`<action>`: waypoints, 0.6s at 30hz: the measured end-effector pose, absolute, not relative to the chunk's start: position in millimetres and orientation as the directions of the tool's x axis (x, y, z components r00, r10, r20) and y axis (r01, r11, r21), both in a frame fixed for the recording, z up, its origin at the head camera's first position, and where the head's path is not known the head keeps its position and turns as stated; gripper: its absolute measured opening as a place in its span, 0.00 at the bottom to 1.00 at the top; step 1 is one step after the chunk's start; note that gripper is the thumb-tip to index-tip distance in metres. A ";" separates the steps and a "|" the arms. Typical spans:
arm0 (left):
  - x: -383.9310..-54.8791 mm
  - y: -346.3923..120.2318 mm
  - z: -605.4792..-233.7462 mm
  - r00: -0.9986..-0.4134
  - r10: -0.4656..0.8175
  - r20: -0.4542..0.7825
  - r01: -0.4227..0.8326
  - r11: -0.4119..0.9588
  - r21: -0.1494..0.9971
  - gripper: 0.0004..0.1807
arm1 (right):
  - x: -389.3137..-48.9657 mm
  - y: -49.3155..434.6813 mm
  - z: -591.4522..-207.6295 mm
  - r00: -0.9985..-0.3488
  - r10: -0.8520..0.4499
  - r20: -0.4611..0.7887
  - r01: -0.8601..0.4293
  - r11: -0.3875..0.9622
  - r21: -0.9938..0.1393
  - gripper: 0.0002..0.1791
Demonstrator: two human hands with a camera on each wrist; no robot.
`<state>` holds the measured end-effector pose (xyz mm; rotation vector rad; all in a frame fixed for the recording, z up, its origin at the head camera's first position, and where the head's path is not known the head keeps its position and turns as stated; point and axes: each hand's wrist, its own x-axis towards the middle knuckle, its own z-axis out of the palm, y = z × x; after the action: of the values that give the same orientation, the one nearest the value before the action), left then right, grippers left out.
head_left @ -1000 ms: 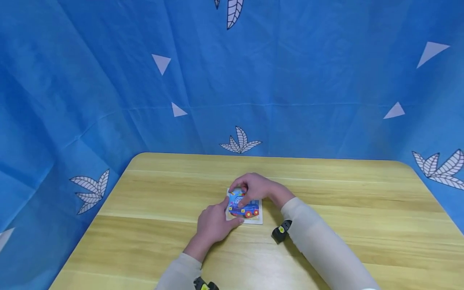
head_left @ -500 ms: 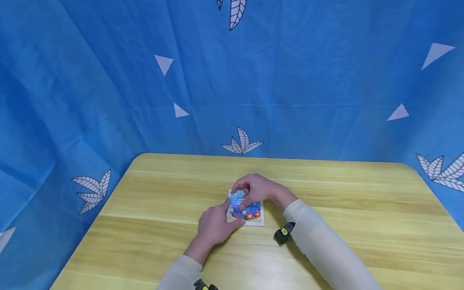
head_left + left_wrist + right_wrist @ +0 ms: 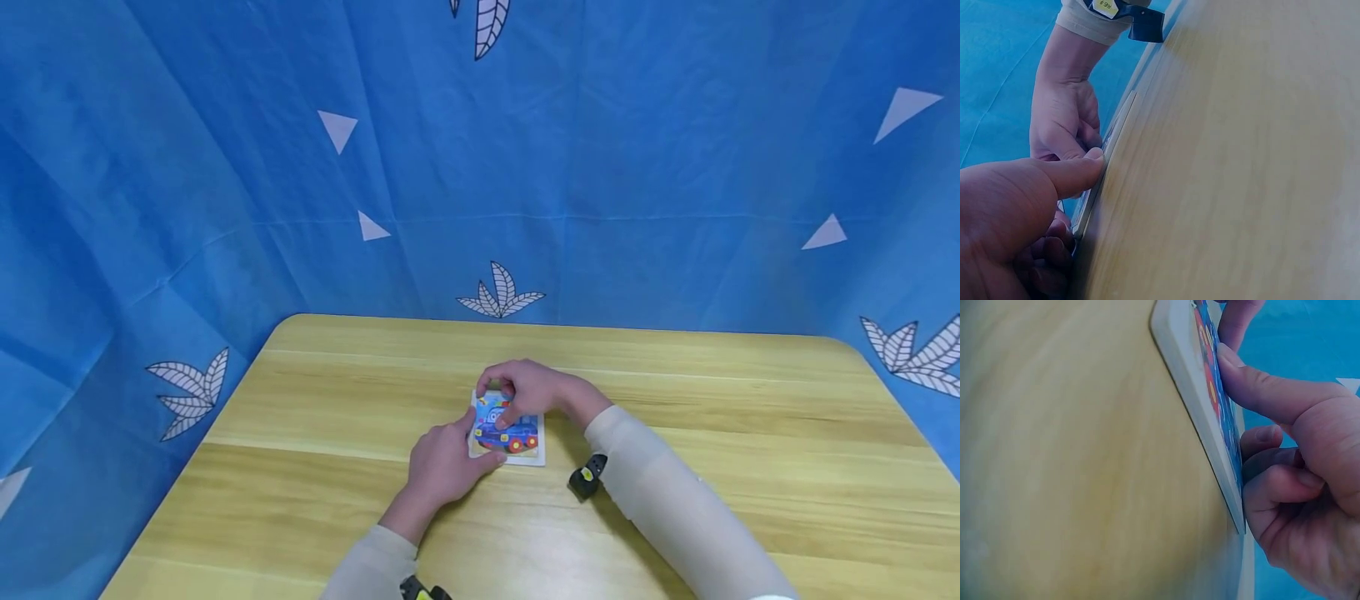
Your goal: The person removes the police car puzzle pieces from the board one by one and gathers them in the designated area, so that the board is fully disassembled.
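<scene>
Left hand [image 3: 442,462] gripped the left and near edges; thin picture board [image 3: 512,437] lay mid-tabletop [image 3: 712,467], probably light, stiff, slick-faced, best taken by its pale rim; right hand [image 3: 534,388] clamped it, thumb on picture, fingers far side.

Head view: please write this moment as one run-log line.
left hand: holds picture board at edges | right hand: touches printed picture | board: lies on wooden table | backdrop: blue cloth

White-edged board [image 3: 517,435], blue vehicle print, flat on wooden table [image 3: 712,400].
</scene>
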<state>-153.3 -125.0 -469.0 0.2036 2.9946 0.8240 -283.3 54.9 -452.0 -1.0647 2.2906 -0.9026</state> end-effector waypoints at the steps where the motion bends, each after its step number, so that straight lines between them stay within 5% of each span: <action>1: -153.5 -125.1 -469.5 -0.991 0.134 0.007 0.119 0.852 0.510 0.47 | -283.0 54.8 -451.9 -0.596 -0.792 -0.130 -0.491 0.488 -0.721 0.24; 18: -155.3 -125.3 -473.2 -0.992 0.128 0.000 0.110 0.857 0.504 0.47 | -278.9 56.4 -458.4 -0.617 -0.784 -0.074 -0.466 0.439 -0.768 0.24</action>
<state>-155.3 -125.3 -473.2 0.1919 2.9951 0.8092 -278.9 56.4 -458.4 -1.0555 2.2739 -1.0193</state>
